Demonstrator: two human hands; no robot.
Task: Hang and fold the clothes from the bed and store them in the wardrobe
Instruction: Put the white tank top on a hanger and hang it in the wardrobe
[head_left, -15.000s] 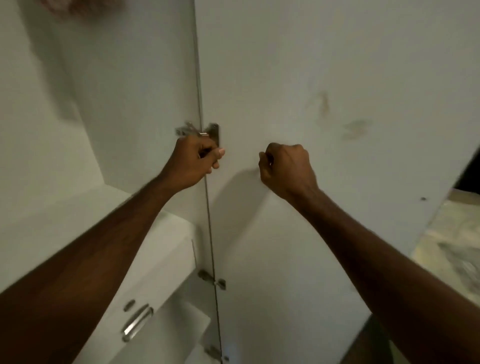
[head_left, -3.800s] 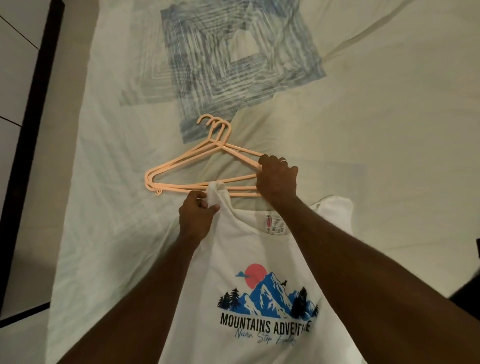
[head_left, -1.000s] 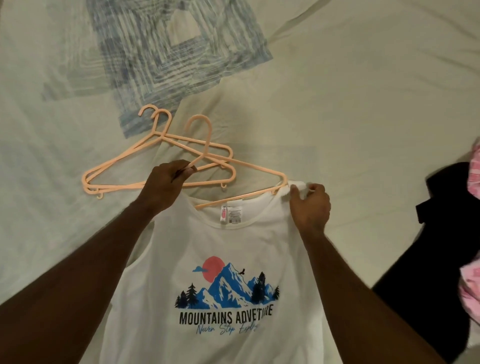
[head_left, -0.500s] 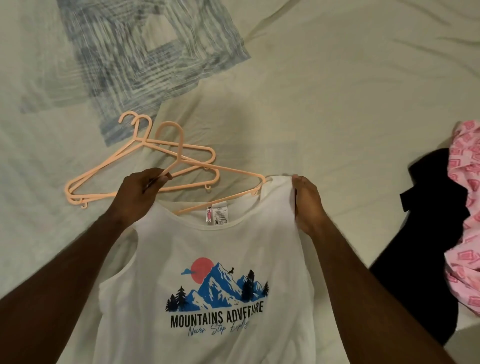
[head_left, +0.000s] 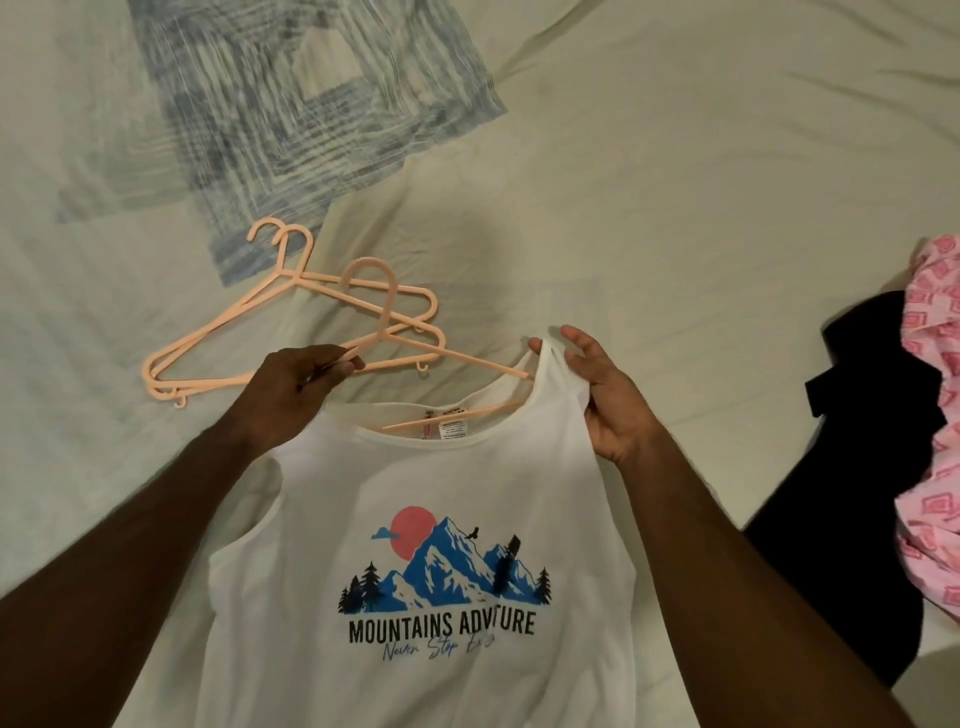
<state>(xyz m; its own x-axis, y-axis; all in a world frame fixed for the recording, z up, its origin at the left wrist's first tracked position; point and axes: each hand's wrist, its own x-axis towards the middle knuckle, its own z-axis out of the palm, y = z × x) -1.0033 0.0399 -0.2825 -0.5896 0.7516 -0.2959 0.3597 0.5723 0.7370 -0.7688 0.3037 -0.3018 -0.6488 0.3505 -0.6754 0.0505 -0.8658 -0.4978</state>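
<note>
White tank top (head_left: 441, 545) lies on bed sheet (head_left: 675, 208), peach hanger (head_left: 457, 358) half threaded through neck. Your left hand (head_left: 296, 389) pinches hanger; right hand (head_left: 602, 395) grips shoulder strap, fingertips splayed. Risk: hanger tip snags neckline, strap slips off; spare hangers (head_left: 218, 343) beneath may tangle when you lift.

1. A bed (head_left: 675, 208) fills the whole view, covered by a pale greenish-cream sheet.
2. The sheet shows soft creases, most of them toward the upper right.
3. A blue-grey printed square pattern (head_left: 306, 98) marks the sheet at upper left.
4. The light is dim and warm.
</note>
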